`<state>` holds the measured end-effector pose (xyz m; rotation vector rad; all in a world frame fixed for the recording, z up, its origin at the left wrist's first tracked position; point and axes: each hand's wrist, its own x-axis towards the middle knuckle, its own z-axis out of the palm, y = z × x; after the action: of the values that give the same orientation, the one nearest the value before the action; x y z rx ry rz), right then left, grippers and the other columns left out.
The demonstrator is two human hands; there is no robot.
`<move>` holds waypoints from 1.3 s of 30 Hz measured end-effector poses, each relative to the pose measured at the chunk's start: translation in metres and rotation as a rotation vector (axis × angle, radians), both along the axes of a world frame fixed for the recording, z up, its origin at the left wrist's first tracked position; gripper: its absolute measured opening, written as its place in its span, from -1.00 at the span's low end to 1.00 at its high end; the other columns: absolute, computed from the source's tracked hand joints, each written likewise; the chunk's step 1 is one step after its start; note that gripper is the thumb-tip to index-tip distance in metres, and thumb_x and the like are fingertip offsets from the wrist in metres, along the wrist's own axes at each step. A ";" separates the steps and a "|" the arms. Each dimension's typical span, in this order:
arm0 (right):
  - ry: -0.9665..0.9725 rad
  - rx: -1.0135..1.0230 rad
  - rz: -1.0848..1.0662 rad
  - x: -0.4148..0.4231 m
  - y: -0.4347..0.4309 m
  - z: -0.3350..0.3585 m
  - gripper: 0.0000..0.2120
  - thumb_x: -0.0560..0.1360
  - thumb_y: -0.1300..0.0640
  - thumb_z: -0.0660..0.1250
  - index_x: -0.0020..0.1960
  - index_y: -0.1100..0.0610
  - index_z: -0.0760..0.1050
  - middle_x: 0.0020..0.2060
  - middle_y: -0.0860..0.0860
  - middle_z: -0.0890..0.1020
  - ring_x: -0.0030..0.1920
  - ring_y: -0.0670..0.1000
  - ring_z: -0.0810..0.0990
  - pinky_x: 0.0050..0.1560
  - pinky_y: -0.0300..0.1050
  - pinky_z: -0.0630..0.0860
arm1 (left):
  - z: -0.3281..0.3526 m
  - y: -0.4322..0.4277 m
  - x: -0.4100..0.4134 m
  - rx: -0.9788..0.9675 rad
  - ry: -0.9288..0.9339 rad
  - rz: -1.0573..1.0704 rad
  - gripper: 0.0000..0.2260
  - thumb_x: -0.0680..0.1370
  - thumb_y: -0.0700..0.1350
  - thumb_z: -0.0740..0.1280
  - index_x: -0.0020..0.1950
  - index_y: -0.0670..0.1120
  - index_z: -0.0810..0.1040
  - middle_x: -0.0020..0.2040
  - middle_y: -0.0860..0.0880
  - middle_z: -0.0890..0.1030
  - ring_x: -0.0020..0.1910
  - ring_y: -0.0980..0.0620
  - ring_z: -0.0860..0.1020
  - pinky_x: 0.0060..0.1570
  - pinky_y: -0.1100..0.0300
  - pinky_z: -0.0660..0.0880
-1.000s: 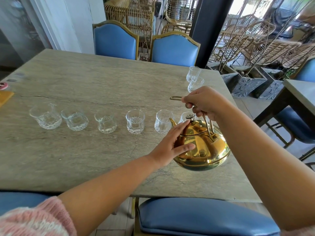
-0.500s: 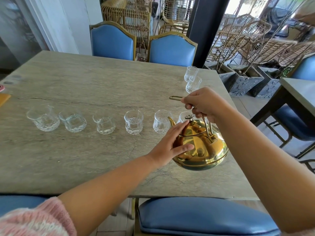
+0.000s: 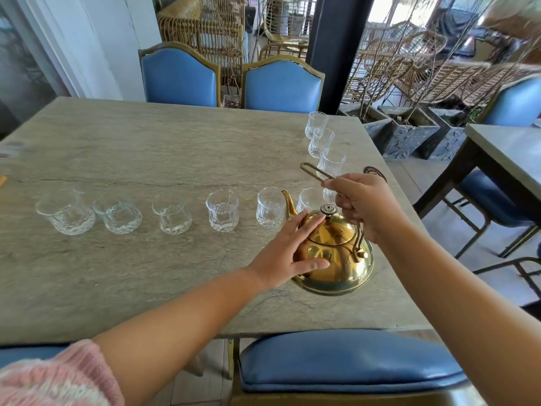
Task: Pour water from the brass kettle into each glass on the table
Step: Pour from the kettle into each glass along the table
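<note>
The kettle [image 3: 336, 259] is at the near right of the bench [image 3: 146, 273], tipped a little toward its spout [image 3: 288, 205]. I cannot tell whether its base touches the stone. The spout's tip is just beside the fifth glass [image 3: 270, 210] in a row of six. The sixth glass [image 3: 308, 200] is half hidden behind the kettle. Three more glasses [image 3: 322, 142] stand in a line by the far right edge.

The right hand [image 3: 363, 206] is curled round the thin wire handle [image 3: 313, 171], well above the lid [image 3: 328, 230]. The left hand [image 3: 288, 250] lies flat, with straight fingers on the lid and the thumb on the belly, steadying rather than gripping.

To my eye the polished brass is slick and would be heavy if full. The handle looks hinged, so the body may rock under it. I would hold at the top of the wire and keep flat fingers by the knob [image 3: 328, 209] so the lid cannot drop off. The glasses look thin, light and narrow-mouthed, so a nudge from the spout could topple one. A slow tilt seems wise.
</note>
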<state>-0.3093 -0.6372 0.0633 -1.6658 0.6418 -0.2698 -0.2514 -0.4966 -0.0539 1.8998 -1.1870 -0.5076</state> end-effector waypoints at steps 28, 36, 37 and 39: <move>-0.110 0.043 0.144 -0.084 -0.135 0.009 -0.88 0.45 0.20 0.36 -0.12 0.25 0.61 -0.62 -0.05 0.30 -0.65 -0.13 0.16 -0.62 -0.30 0.13 | 0.025 -0.122 -0.096 0.107 -0.015 0.088 -0.25 0.48 0.11 0.38 0.50 0.25 -0.05 0.54 0.14 -0.16 0.51 0.10 -0.04 0.38 0.18 0.05; -0.075 0.006 0.226 -0.066 -0.147 0.003 -0.89 0.46 0.22 0.35 -0.07 0.24 0.62 -0.62 -0.08 0.35 -0.54 -0.06 0.20 -0.54 -0.22 0.14 | 0.022 -0.131 -0.086 0.118 0.088 0.097 -0.24 0.48 0.07 0.38 0.48 0.31 -0.07 0.55 0.09 -0.16 0.53 0.06 -0.06 0.46 0.01 0.09; -0.072 -0.008 0.241 -0.062 -0.147 0.003 -0.88 0.46 0.22 0.35 -0.07 0.25 0.61 -0.61 -0.08 0.37 -0.54 -0.06 0.20 -0.54 -0.22 0.15 | 0.022 -0.130 -0.083 0.114 0.095 0.096 -0.25 0.48 0.07 0.38 0.47 0.31 -0.06 0.55 0.08 -0.16 0.53 0.07 -0.06 0.46 0.01 0.09; -0.064 -0.051 0.265 -0.052 -0.145 0.003 -0.86 0.46 0.23 0.34 -0.08 0.30 0.61 -0.58 -0.03 0.38 -0.55 -0.05 0.21 -0.53 -0.21 0.15 | 0.020 -0.128 -0.076 0.103 0.113 0.101 -0.25 0.49 0.06 0.38 0.47 0.30 -0.06 0.55 0.08 -0.15 0.53 0.07 -0.05 0.46 0.04 0.09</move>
<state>-0.3616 -0.7820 0.0664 -1.7622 0.3639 -0.1484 -0.3270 -0.6245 -0.0338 1.9800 -1.0035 -0.6222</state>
